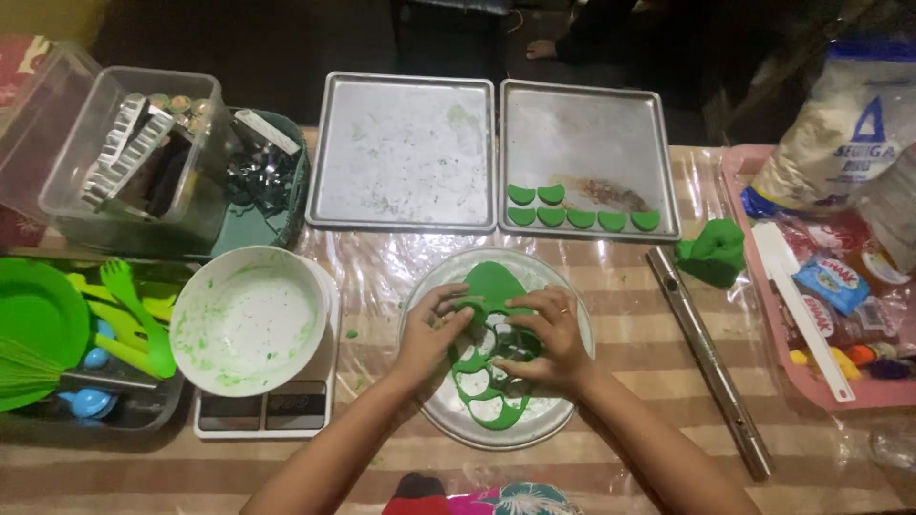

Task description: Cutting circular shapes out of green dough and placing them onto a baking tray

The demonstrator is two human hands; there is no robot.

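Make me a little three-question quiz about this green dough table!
1. True or false: both hands touch the flat green dough sheet on the round metal plate.
2. How many green half-moon dough pieces lie on the right square metal baking tray?
3. Which lies right of the plate: A) long metal rolling pin, B) white bowl?

Key: 1 true; 2 seven; 3 A.

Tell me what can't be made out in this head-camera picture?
- Cutter, if any, under the right hand: fingers cover it.
- Green dough sheet under the left hand: partly hidden.
- Clear box contents: dim, jumbled.
- Pink tray: cut off by right edge.
- Scale under white bowl: display too dark.
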